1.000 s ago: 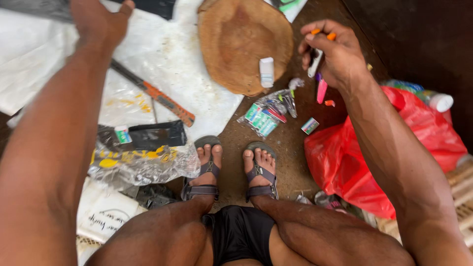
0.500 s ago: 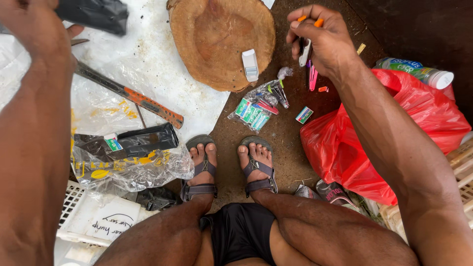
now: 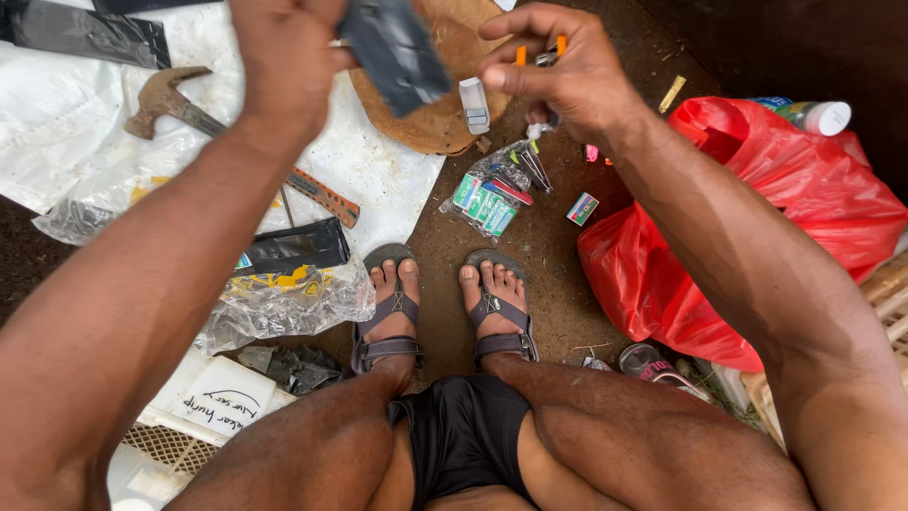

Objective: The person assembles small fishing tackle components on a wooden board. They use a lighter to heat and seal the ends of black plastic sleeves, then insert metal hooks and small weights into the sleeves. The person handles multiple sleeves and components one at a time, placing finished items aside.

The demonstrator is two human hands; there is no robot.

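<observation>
Clamped in my left hand (image 3: 284,57) is a dark, flat piece of rubber-like sheet (image 3: 395,49), its grip closed around the sheet's upper end while the rest hangs out, blurred, over the round wooden block (image 3: 430,118). Over the block's right edge, my right hand (image 3: 567,71) has its grip pinched shut on a small orange-handled tool (image 3: 539,49); I cannot tell exactly what kind of tool it is.

On the block itself lies a small white lighter (image 3: 473,104). Just below the block, on the dirt floor (image 3: 549,274), sits a clear packet of small coloured boxes and pens (image 3: 497,189), and a single small box (image 3: 583,208) lies a little to the right of that. Well right of the block is a red plastic bag (image 3: 757,237) with a white-capped bottle (image 3: 813,115) at its top. Left of the block, a hammer (image 3: 170,99) rests on white plastic sheeting (image 3: 76,123). Below the block, both feet in sandals (image 3: 445,312) stand side by side on the floor.
</observation>
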